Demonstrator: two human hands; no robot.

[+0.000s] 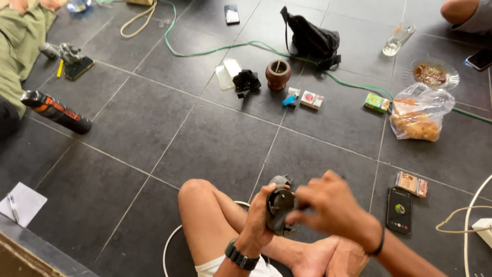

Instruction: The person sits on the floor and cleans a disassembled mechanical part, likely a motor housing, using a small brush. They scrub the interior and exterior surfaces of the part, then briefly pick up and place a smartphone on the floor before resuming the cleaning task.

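Seated on the dark tiled floor (128, 133), I hold a small dark grey motor housing (280, 209) above my bent knee (197, 192), and everything else here is placed by that housing. Far to its left lies a white sheet of paper (21, 201) with a pen on it; up and to the left, a black and orange power tool (55, 111) rests on the tiles beside another person's green clothing. My left hand (259, 218), a black watch (241, 255) on the wrist, is clamped around the housing's left side and back, thumb on the rim. Its round face is turned to the right, toward my right hand (328, 205), so its long axis runs roughly level, left to right, with the narrower end tucked into my left palm; the blur keeps me from being surer. My right grip is closed on something at that round face, fingers bunched together, though what they pinch is too blurred to tell. As I judge it, the work is midway: the part is out and in hand, loose pieces still lie well above it, among them a black clump of parts (246, 82) and a brown wooden cup (278, 74). Just to the right a phone (399, 210) lies face up, and far up and right sits a clear bag of snacks (419, 114).
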